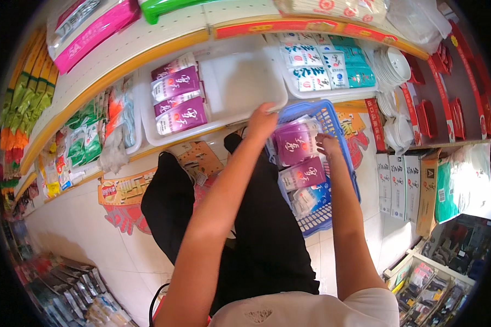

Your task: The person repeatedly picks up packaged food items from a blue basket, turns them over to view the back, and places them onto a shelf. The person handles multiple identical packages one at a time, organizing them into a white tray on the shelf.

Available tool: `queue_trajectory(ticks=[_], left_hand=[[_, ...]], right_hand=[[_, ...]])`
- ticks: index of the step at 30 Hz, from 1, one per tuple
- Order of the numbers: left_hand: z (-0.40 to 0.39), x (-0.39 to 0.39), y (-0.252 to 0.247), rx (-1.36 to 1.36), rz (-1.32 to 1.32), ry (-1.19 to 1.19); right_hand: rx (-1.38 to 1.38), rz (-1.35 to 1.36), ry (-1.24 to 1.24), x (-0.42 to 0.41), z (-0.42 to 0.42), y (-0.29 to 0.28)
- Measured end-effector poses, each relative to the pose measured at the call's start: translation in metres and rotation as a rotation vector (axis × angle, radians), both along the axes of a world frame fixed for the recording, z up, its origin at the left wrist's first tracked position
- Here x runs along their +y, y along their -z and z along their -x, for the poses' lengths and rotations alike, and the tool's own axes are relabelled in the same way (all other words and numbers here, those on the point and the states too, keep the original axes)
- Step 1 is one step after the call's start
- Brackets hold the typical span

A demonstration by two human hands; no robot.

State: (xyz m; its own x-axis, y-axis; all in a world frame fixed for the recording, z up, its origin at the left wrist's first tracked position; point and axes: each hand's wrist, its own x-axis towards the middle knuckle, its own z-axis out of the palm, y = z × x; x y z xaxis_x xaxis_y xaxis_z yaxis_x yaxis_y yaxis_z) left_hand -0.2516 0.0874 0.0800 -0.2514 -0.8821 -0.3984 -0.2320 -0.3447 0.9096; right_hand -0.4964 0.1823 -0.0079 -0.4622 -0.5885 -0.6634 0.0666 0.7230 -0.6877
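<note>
My left hand (264,116) is at the front right corner of a white plastic tray (245,81) on the low shelf, its fingers curled over the rim. Two short rows of purple-and-white plastic packs (182,116) lie in the tray's left part. Before me on the floor is a blue plastic basket (347,163), beside my right leg. It holds purple packs (296,145) and a blue-and-white pack (307,200). My right hand (329,145) reaches into the basket, fingers apart, at the right edge of the purple packs. Whether it touches them is hard to see.
Another tray (331,93) holds white and teal packs. Stacked white bowls (397,65) and a red shelf unit (433,94) stand to the right, above cardboard boxes (427,192). Green packs (86,141) lie at left. The upper shelf edge (167,45) overhangs the trays.
</note>
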Motion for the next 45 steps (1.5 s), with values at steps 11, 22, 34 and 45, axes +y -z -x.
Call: queue_trajectory(ticks=[11, 22, 34, 45], left_hand=[[0.132, 0.106, 0.124, -0.032, -0.348, 0.043], [0.110, 0.079, 0.107, -0.069, -0.226, 0.249], [0.022, 0.059, -0.055, -0.006, 0.339, 0.726], [-0.202, 0.027, -0.006, 1.038, -0.301, -0.760]], right_hand=[[0.490, -0.291, -0.392, 0.109, 0.071, 0.124], [0.255, -0.054, -0.616, 0.113, 0.011, 0.052], [0.221, 0.472, -0.498, 0.044, -0.041, -0.214], [-0.331, 0.294, -0.610, -0.052, -0.291, -0.161]])
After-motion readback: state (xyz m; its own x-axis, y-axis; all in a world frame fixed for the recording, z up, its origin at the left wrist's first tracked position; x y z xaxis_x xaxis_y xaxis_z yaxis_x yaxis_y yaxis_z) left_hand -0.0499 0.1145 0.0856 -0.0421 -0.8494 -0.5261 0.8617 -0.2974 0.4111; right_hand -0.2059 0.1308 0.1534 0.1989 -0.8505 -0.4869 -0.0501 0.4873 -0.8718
